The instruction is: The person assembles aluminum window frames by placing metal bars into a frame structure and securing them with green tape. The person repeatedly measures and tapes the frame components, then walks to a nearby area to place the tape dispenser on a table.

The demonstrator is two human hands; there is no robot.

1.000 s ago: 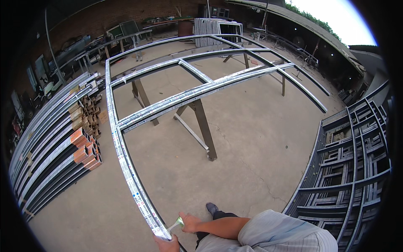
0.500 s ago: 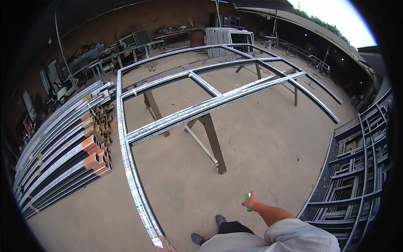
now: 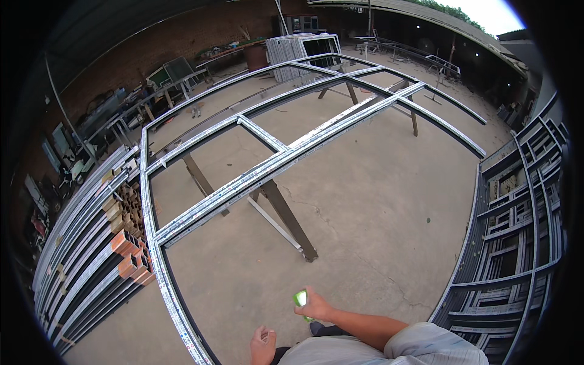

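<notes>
My right hand [image 3: 316, 305] is closed around a small green-and-white object [image 3: 300, 298], whose exact kind I cannot make out. It is held over the concrete floor in front of my body. My left hand [image 3: 263, 347] is near the lower edge, empty, with its fingers loosely bent and the thumb apart. To its left, not touched, runs the long side bar of a large metal frame [image 3: 165, 277] wrapped in printed white protective film. Crossbars [image 3: 286, 157] divide this frame, which lies flat on brown trestle legs [image 3: 286, 222].
Long metal profiles [image 3: 91, 267] are stacked at the left, some ends wrapped in orange. Dark finished frames [image 3: 505, 243] are piled at the right. Farther back, pale panels [image 3: 286, 58] lean upright near a cluttered workbench [image 3: 234, 53]. A trestle leg slants down to the floor ahead.
My left hand has let go of the frame's side bar and moved right, toward my body. My right hand has come left with the green-and-white object. The view has shifted.
</notes>
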